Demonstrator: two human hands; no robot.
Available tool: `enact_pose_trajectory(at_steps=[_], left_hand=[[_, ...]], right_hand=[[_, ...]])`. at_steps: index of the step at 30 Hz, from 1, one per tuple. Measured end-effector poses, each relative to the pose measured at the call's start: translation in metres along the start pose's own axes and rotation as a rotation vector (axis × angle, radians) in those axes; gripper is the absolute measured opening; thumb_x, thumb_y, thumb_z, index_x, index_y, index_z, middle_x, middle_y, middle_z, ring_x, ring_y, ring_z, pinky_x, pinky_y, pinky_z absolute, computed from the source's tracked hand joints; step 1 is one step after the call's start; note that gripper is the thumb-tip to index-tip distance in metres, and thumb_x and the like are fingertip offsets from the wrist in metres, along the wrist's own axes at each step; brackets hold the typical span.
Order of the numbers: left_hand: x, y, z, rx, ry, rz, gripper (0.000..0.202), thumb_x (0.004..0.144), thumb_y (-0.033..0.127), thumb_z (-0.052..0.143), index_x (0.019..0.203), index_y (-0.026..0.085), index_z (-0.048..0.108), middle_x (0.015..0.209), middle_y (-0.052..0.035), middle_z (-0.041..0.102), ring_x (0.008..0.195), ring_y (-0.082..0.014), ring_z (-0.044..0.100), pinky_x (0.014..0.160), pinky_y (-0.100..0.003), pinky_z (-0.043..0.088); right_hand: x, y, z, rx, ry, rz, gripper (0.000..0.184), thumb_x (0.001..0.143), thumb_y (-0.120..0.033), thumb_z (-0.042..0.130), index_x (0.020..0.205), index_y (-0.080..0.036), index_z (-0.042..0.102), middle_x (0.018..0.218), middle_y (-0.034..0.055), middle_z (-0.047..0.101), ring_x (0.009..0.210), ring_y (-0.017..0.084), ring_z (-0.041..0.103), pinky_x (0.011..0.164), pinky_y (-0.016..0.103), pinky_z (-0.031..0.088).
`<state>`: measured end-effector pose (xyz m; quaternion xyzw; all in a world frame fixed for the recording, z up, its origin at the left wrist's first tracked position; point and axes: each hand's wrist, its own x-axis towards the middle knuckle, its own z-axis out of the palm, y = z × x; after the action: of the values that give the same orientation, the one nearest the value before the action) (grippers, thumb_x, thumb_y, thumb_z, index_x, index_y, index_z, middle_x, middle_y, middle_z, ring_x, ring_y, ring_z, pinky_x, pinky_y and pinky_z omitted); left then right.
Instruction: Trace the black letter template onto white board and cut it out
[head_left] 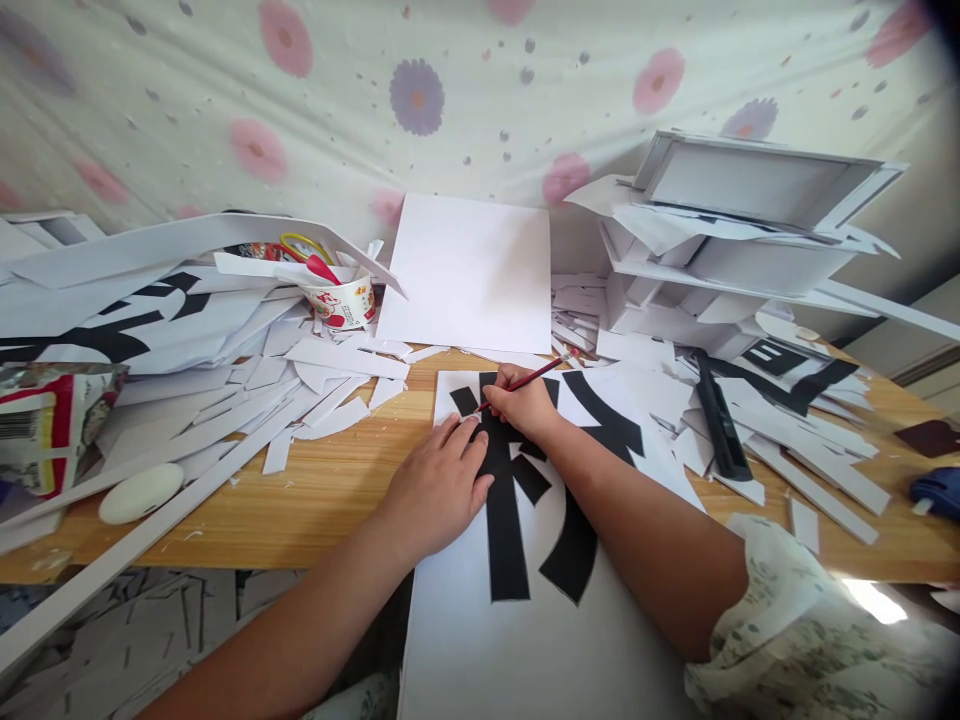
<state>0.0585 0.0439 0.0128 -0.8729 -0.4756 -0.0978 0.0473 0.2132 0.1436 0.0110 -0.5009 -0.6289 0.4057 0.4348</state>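
Note:
A large white sheet point(465, 650) lies in front of me, reaching past the table's near edge. Bold black character strokes point(508, 540) cover its upper part. My right hand point(521, 405) is closed around a dark red pencil point(541, 372), its tip down at the upper left of the black shape. Pressed flat beside that tip is my left hand point(442, 485), fingers stretched over the sheet and the black stroke's edge. A small black piece point(463, 401) shows just above the left fingertips. Whatever lies under the left fingers is hidden.
A blank white board point(469, 275) leans against the flowered curtain point(480, 100). White offcuts point(337, 385) heap up on both sides. At left stand a paper cup point(343, 303) and a snack bag point(52, 425). A black cutter-like tool point(720, 415) lies right, below stacked white boxes point(735, 230).

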Motion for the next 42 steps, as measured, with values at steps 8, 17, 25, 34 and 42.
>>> enact_pose_trajectory(at_steps=[8,17,25,34,42], left_hand=[[0.000,0.000,0.001,0.012,-0.006,-0.005,0.046,0.094,0.036,0.044,0.132,0.012,0.053,0.143,-0.0132,0.046,0.135,-0.0322,0.038,0.113,-0.047,0.037],[0.000,0.000,0.000,0.018,0.006,-0.014,0.045,0.093,0.035,0.044,0.131,0.013,0.054,0.142,-0.0121,0.047,0.134,-0.0318,0.038,0.113,-0.047,0.038],[0.000,-0.001,0.003,0.022,0.014,-0.012,0.046,0.094,0.035,0.044,0.132,0.012,0.054,0.142,-0.0129,0.047,0.134,-0.0327,0.038,0.112,-0.048,0.038],[0.000,-0.001,0.002,0.007,0.008,0.009,0.047,0.094,0.036,0.044,0.132,0.011,0.053,0.142,-0.0139,0.047,0.135,-0.0333,0.036,0.114,-0.049,0.034],[-0.001,-0.001,0.004,-0.002,-0.005,0.013,0.048,0.095,0.037,0.042,0.133,0.010,0.052,0.142,-0.0127,0.047,0.136,-0.0336,0.034,0.116,-0.049,0.032]], right_hand=[[0.001,0.000,0.001,-0.033,0.057,0.001,0.014,0.061,-0.018,0.050,0.054,-0.021,0.039,0.041,-0.0074,0.046,0.038,0.007,0.038,0.040,0.018,0.027],[0.004,0.002,-0.002,0.067,0.039,-0.035,0.015,0.056,-0.017,0.046,0.050,-0.022,0.033,0.039,-0.0092,0.039,0.035,0.007,0.038,0.038,0.019,0.029],[0.002,0.001,-0.005,0.159,0.059,0.017,0.018,0.061,-0.021,0.053,0.053,-0.022,0.036,0.037,-0.0078,0.044,0.035,0.008,0.044,0.036,0.017,0.030],[0.001,-0.006,0.010,0.159,0.014,0.017,0.022,0.064,-0.027,0.060,0.057,-0.021,0.041,0.040,-0.0066,0.051,0.032,0.007,0.041,0.034,0.017,0.030],[-0.001,-0.002,0.012,0.042,-0.015,-0.002,0.020,0.066,-0.025,0.058,0.056,-0.021,0.041,0.042,-0.0067,0.052,0.034,0.008,0.043,0.037,0.018,0.032]])
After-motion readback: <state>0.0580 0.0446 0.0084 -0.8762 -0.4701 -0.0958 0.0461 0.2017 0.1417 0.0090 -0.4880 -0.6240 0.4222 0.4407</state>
